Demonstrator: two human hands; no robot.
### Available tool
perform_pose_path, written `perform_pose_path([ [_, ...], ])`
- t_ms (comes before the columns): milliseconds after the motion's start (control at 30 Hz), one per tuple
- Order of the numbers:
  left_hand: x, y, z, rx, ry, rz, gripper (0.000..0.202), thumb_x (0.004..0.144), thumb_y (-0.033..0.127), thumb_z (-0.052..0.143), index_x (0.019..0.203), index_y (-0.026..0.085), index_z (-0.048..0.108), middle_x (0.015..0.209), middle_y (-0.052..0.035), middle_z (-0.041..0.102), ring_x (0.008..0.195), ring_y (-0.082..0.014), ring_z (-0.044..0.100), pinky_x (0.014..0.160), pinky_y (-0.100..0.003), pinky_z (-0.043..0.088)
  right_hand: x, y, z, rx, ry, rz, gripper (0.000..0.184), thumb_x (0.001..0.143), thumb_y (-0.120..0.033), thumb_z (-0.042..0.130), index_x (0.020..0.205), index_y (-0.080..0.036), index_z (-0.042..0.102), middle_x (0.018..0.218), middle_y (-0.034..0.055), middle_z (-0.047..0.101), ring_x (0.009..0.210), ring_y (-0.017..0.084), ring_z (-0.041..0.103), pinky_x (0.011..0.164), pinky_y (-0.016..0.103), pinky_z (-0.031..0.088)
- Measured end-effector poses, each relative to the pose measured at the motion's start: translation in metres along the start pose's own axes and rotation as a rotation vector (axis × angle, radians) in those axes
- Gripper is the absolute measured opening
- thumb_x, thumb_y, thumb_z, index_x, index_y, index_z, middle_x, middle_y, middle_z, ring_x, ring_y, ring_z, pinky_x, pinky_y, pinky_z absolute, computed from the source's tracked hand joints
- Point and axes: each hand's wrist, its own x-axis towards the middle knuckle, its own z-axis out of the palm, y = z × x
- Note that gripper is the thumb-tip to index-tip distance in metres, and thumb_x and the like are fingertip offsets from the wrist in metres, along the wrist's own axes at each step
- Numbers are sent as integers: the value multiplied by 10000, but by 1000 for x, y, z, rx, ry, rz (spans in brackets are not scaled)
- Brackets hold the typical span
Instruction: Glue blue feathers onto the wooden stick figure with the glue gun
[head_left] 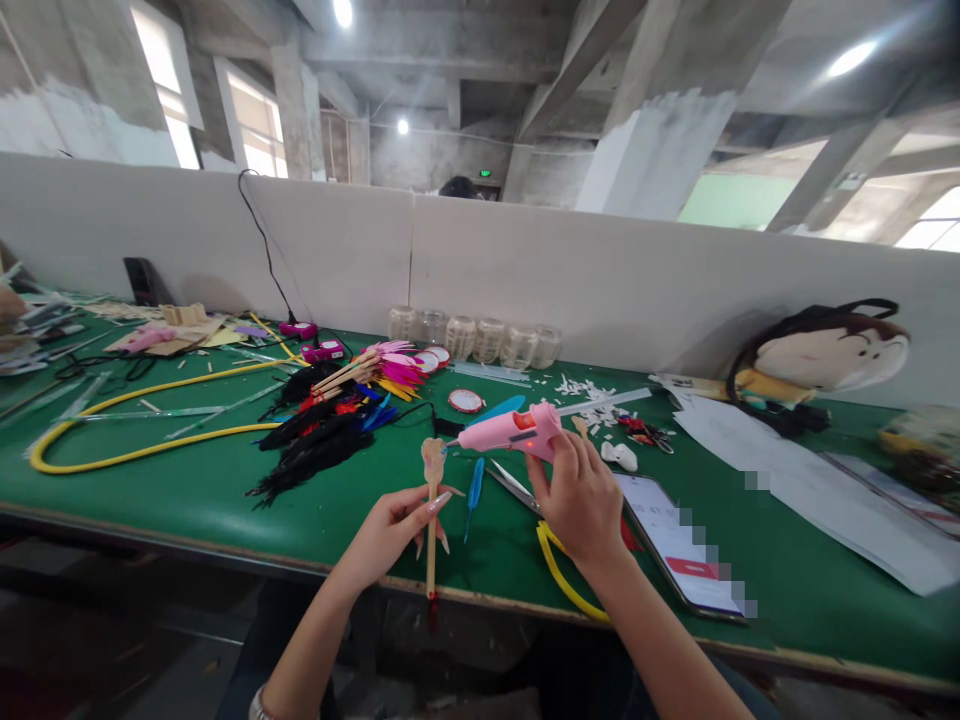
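From where I stand, the fingers of the left hand (397,525) are closed on the shaft of a wooden stick (431,550), low in the middle of the frame. The fingers of the right hand (574,490), a little to the right and higher, are wrapped around the handle of a pink glue gun (510,432).

The stick's long axis runs nearly up and down the frame, its rounded head at the top, above the left fingers, its red-tipped lower end by the bench's front edge. The gun lies across it, nozzle pointing left at that head. Tip and head are very close; I can't tell whether they touch. The left hand is the nearer to the stick.

Just right of the stick lies a blue feather (475,485), then scissors (514,487), partly behind the right hand. A phone (675,540) rests farther right on the green bench (187,500); a feather bundle (315,440) sits left of centre.
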Motion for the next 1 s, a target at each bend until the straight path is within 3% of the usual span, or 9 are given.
perform_pose_path([
  [367, -3, -1, -1, 85, -66, 29, 441, 773, 462, 509, 1034, 130, 636, 585, -11, 602, 425, -50, 337, 387, -167, 275, 5, -2, -8, -131, 28, -64, 196, 820, -209, 486, 1008, -158, 469, 784, 57, 609, 659, 158, 527, 577, 268, 382],
  [467, -3, 0, -1, 102, -91, 25, 443, 780, 463, 499, 1034, 127, 633, 597, -19, 607, 447, -59, 359, 399, -166, 291, 1, 0, -4, -78, 42, -8, 225, 806, -231, 514, 1010, -151, 460, 814, 79, 600, 702, 181, 532, 609, 282, 407],
  [633, -2, 0, 0, 67, -64, 4, 473, 778, 485, 489, 1064, 128, 609, 586, -16, 608, 446, -68, 384, 408, -171, 314, 0, 3, 2, 191, 26, 403, 343, 777, -390, 536, 1004, -143, 460, 850, 114, 561, 800, 236, 534, 632, 336, 436],
  [733, -1, -1, 0, 52, -52, -3, 483, 776, 496, 483, 1068, 130, 601, 590, -14, 606, 446, -72, 398, 407, -174, 322, 6, 8, 4, 510, -50, 765, 351, 742, -464, 543, 918, -165, 493, 764, 50, 543, 643, 166, 520, 545, 288, 431],
  [867, 0, -3, 0, 0, -46, 2, 478, 784, 504, 463, 1047, 125, 590, 596, -15, 600, 449, -75, 410, 414, -179, 330, 8, 25, 10, 914, -147, 1195, 388, 687, -549, 547, 801, -183, 489, 566, -47, 470, 390, 75, 382, 344, 213, 338],
  [933, 1, -5, -1, -39, -30, 6, 476, 790, 511, 446, 1032, 123, 580, 601, -15, 597, 451, -77, 416, 421, -185, 332, 5, 37, 15, 1004, -219, 1281, 404, 668, -572, 547, 763, -185, 480, 491, -68, 440, 345, 71, 359, 306, 203, 309],
  [1000, 1, -7, -1, -60, -20, 12, 480, 798, 515, 426, 1045, 126, 561, 613, -13, 593, 448, -77, 413, 424, -192, 329, 1, 48, 18, 988, -392, 1256, 398, 668, -576, 541, 712, -186, 478, 420, -73, 420, 325, 84, 379, 308, 209, 321],
])
